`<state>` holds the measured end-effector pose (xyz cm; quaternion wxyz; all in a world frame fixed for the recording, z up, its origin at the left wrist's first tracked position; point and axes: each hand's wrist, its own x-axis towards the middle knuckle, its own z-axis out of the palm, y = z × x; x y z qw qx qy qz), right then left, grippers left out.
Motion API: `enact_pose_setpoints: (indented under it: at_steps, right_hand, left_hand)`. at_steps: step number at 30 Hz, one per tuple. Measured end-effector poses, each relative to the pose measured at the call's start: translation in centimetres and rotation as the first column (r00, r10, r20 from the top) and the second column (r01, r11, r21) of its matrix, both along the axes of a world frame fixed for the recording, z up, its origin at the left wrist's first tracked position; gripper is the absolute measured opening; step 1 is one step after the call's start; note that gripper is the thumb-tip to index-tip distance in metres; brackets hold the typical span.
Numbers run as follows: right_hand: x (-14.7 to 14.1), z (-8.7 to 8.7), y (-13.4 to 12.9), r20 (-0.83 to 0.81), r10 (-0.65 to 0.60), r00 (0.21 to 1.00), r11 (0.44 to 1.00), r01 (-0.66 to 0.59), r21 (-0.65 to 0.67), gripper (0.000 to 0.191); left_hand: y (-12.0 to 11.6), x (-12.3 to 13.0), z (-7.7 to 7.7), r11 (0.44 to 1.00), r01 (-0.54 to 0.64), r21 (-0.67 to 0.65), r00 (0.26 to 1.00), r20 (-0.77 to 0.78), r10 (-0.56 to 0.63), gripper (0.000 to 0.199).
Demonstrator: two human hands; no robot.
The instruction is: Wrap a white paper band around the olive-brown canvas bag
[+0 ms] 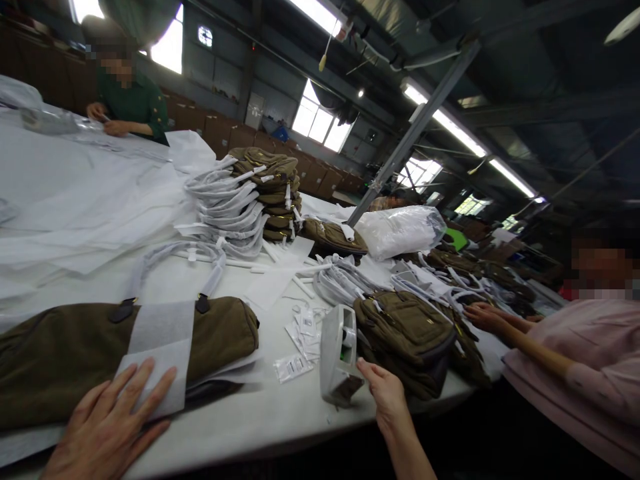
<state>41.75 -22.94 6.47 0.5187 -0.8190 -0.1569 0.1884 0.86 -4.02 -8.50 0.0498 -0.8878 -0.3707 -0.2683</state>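
Observation:
My left hand [113,420] lies flat with spread fingers on a strip of white paper [163,347] wrapped across an olive bag [220,333]. The bag lies on its side, its handles [173,250] covered in pale wrapping and arching away from me. To the right, my right hand [383,393] has its thumb and fingers pressed together at the edge of a white tape dispenser [330,353]; anything between the fingertips is too small to make out. Small labelled packets [295,365] lie just left of the dispenser.
Olive backpacks [405,333] lie right of the dispenser, beside a person in pink [590,373]. A tall stack of olive bags [275,193] and white sheets [95,213] cover the table's far side. Another person in green [130,100] works at the back left. A metal post [415,133] rises behind.

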Motion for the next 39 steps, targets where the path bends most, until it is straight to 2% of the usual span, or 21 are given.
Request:
enact_pose_setpoints:
  at_steps: [3,5,8,12,16,19,22,24,26,28,30,32,35,39]
  right_hand:
    - [-0.7,-0.4,-1.8,0.117,-0.049,0.992,0.998,0.043,0.055,0.047]
    - [-1.7,-1.3,-3.0,0.152,-0.067,0.986,0.997,0.058,0.059,0.044]
    - [-3.8,-3.5,-4.2,0.028,-0.079,0.996,0.995,0.077,0.068,0.046]
    - [-5.5,-6.3,-3.9,-0.192,-0.13,0.973,0.975,0.161,0.153,0.053]
    - [-4.9,-7.8,-3.1,-0.137,-0.194,0.971,0.955,0.219,0.2,0.055]
    - [-4.5,-8.4,-3.3,-0.096,-0.201,0.975,0.965,0.214,0.149,0.058]
    - [-5.2,-8.6,-4.5,-0.014,-0.158,0.987,0.986,0.158,0.051,0.06]
    - [-6.0,-8.1,-5.3,0.066,-0.087,0.994,0.996,0.088,-0.003,0.059]
    - [-6.9,-6.9,-5.4,0.125,0.021,0.992,0.999,-0.016,-0.038,0.055]
    - [-7.6,-5.0,-4.6,0.179,0.185,0.966,0.982,-0.176,-0.066,0.047]
    - [-8.3,-2.6,-2.7,0.248,0.401,0.882,0.916,-0.385,-0.115,0.037]
    - [-9.1,-0.2,0.3,0.317,0.622,0.716,0.78,-0.599,-0.18,0.031]
    - [-10.7,2.8,6.5,0.362,0.844,0.395,0.504,-0.815,-0.285,0.027]
    - [-14.5,5.3,16.0,0.293,0.955,-0.047,0.083,-0.905,-0.417,0.025]
  left_hand:
    - [-0.1,0.0,-0.3,1.0,-0.005,0.013,1.0,-0.009,0.005,0.062]
    - [-0.1,0.1,-0.6,1.0,-0.018,0.014,1.0,0.004,0.018,0.059]
    - [-0.1,0.0,-0.9,1.0,-0.024,0.009,1.0,0.018,0.024,0.061]
    - [0.1,-0.2,-0.6,1.0,-0.003,-0.013,1.0,-0.011,0.003,0.07]
    - [-0.5,0.2,0.0,0.998,0.001,-0.068,0.999,0.054,0.003,0.078]
    - [-0.9,0.6,0.2,0.995,-0.023,-0.094,0.993,0.116,0.033,0.067]
    - [-0.8,0.4,0.5,0.999,-0.003,-0.048,1.0,0.029,0.005,0.06]
    - [-0.7,0.1,0.9,0.999,0.015,-0.031,0.999,-0.045,-0.016,0.06]
    - [-0.6,-0.1,1.6,0.999,0.008,-0.047,0.997,-0.079,-0.012,0.059]
    - [-0.7,0.1,2.3,0.998,0.003,-0.061,0.996,-0.091,-0.008,0.055]
    - [-0.9,0.4,3.0,0.996,-0.022,-0.092,0.995,-0.098,0.013,0.054]
    - [-1.1,0.8,3.7,0.991,-0.055,-0.121,0.995,-0.089,0.045,0.059]
    - [-0.9,1.2,4.4,0.989,-0.083,-0.125,0.993,-0.093,0.071,0.068]
    - [-0.3,1.4,4.6,0.992,-0.089,-0.094,0.985,-0.159,0.073,0.072]
